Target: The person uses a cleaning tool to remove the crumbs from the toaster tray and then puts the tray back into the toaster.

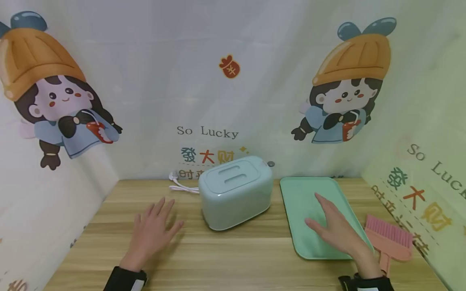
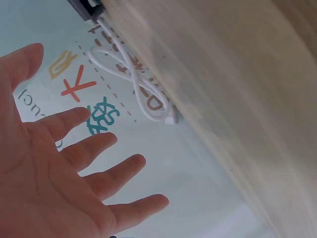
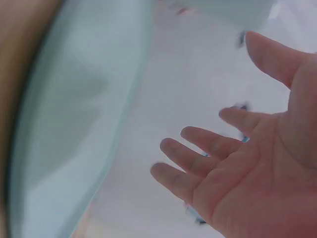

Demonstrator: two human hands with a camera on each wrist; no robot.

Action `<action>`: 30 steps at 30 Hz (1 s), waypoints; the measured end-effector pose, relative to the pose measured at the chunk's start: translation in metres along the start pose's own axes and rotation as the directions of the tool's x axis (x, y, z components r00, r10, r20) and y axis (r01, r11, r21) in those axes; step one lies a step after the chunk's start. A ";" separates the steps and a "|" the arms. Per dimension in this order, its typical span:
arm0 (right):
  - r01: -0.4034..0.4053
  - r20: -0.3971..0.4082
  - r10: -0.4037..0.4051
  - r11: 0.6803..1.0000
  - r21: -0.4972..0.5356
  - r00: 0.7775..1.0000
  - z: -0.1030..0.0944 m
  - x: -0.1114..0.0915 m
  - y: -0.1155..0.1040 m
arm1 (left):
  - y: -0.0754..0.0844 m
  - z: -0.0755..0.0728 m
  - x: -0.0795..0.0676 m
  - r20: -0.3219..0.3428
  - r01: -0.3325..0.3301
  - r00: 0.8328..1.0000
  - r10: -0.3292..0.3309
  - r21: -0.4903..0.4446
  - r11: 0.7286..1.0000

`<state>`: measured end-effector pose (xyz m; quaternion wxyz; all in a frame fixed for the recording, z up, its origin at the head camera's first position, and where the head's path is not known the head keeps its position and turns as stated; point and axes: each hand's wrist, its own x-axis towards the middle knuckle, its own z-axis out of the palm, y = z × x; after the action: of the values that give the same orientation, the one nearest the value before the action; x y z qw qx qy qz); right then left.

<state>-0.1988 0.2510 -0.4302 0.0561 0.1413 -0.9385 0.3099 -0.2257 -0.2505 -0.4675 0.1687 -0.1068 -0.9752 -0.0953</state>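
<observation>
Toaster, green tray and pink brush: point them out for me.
Toaster (image 1: 236, 201): head view, front side.
Green tray (image 1: 303, 206): head view, bare base.
Pink brush (image 1: 390, 245): head view, solid part behind the bristles.

- A pale printed cloth (image 1: 164, 81) with faint creases lines the back and sides of the frame.
- A large cartoon figure (image 1: 62, 93) in an orange hat and blue top is printed at the upper left; a matching figure (image 1: 347, 95) is at the upper right.
- Near the top centre is a small red pouch print (image 1: 229, 67).
- Mid-frame, "So Lucky" lettering (image 1: 208, 132) stands above coloured Chinese characters (image 1: 206, 157); both repeat, slanting, at the right edge.
- A wood-grain table (image 1: 236, 262) fills the lower frame; in the left wrist view its edge runs diagonally from upper left to lower right.
- The light is soft, yellow-green towards the right.
</observation>
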 end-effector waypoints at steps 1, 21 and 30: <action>0.005 0.004 -0.006 0.999 0.036 1.000 0.001 0.003 -0.008 | 0.001 -0.002 0.001 -0.017 -0.007 1.000 0.006 -0.016 1.000; -0.344 0.127 0.450 0.443 0.828 0.884 0.055 0.091 -0.133 | 0.074 -0.041 0.130 0.053 -0.055 0.994 0.091 -0.472 0.880; -0.345 -0.052 0.622 0.499 0.795 0.781 0.088 0.110 -0.154 | 0.092 -0.035 0.160 0.230 0.018 0.965 0.124 -0.532 0.847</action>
<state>-0.2597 0.0547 -0.3928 0.0596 -0.1764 -0.7001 0.6893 -0.3397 -0.1416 -0.3652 0.0082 -0.1874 -0.9211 -0.3410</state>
